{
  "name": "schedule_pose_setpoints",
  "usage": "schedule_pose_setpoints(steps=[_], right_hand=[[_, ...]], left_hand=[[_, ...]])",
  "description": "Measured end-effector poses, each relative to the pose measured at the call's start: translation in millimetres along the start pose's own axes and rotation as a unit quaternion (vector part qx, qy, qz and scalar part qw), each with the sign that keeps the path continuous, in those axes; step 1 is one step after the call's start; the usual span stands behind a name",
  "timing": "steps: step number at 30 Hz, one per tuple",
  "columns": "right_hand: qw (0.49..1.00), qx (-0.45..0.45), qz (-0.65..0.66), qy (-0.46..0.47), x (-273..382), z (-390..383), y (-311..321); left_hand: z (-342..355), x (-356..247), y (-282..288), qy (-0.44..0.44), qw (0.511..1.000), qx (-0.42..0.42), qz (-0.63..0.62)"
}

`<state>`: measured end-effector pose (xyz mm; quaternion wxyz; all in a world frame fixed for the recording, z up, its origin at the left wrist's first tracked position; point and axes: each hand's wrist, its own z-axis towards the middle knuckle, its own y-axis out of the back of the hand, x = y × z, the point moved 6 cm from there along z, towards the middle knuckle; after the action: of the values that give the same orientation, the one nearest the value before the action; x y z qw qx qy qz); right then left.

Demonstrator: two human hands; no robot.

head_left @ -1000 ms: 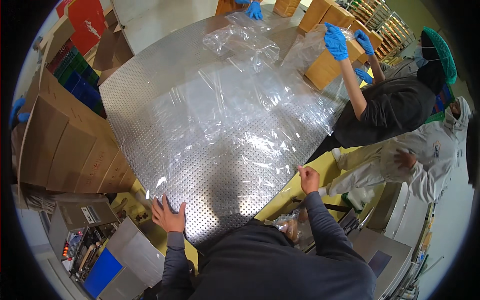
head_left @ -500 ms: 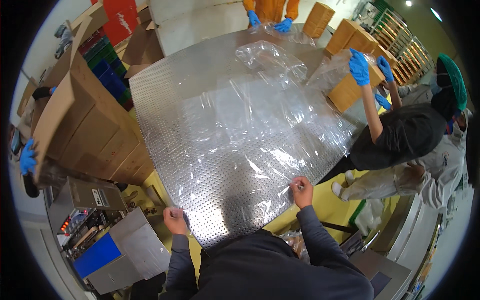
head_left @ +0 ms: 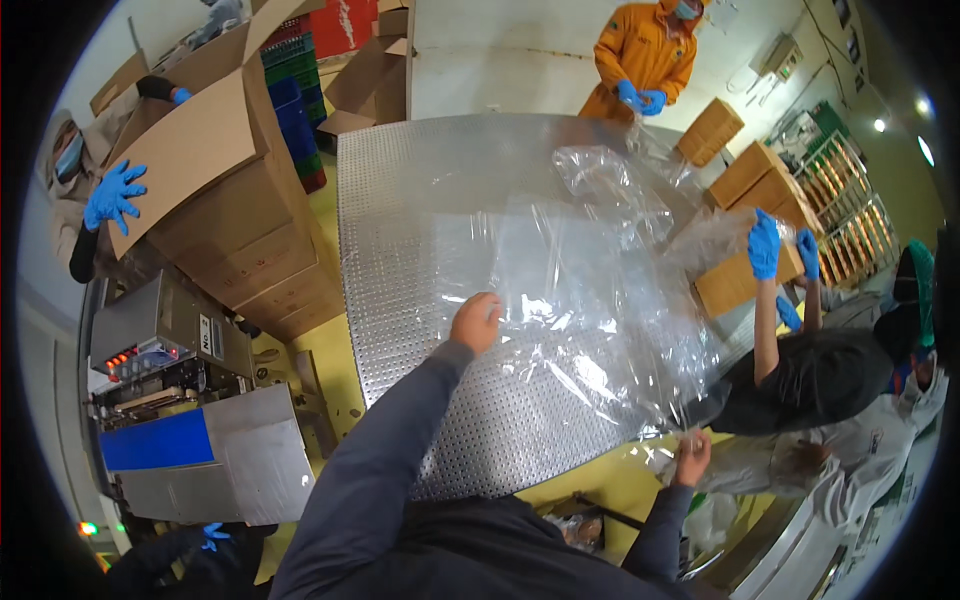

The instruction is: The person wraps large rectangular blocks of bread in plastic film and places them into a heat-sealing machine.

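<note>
A large, crinkled clear plastic sheet lies over the perforated metal table. My left hand is stretched forward above the table, by the sheet's left part. Its fingers are curled together, and anything between them is too small to make out. At the table's near right edge, my right hand pinches the sheet's near corner, which is drawn out toward me. Beyond, more loose clear plastic is bunched up on the tabletop.
Cardboard boxes stand along the right edge, where a co-worker's blue-gloved hands handle clear plastic. A person in orange is at the far side. Big cartons and a machine with a blue panel stand left.
My left hand has left the near left edge and reached forward and right over the table. The right hand and the sheet's near corner have shifted right. My view has also turned.
</note>
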<state>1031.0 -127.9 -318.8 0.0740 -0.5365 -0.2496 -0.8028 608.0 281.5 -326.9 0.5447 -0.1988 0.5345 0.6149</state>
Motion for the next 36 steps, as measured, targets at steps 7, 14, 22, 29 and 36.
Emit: schedule_pose_setpoints(steps=[7,14,22,29,36], right_hand=[[0.987,-0.055,0.027,-0.151,60.2,-62.1,80.8],[0.990,-0.108,-0.001,-0.091,52.7,-87.7,140.1],[0.992,-0.078,-0.005,-0.095,183.0,-54.1,87.9],[0.991,0.100,-0.046,0.072,319.7,-3.5,57.7],[0.971,0.152,0.077,0.168,382.8,74.5,96.4]], left_hand=[[51.6,20.0,-30.6,0.239,0.931,0.006,0.276],[65.3,50.7,-57.5,0.338,0.930,-0.028,0.139],[-33.4,59.8,-34.1,0.215,0.968,-0.133,0.003],[-188.8,29.5,25.3,0.363,0.915,-0.001,-0.176],[-246.7,12.8,73.6,0.421,0.885,-0.020,-0.200]])
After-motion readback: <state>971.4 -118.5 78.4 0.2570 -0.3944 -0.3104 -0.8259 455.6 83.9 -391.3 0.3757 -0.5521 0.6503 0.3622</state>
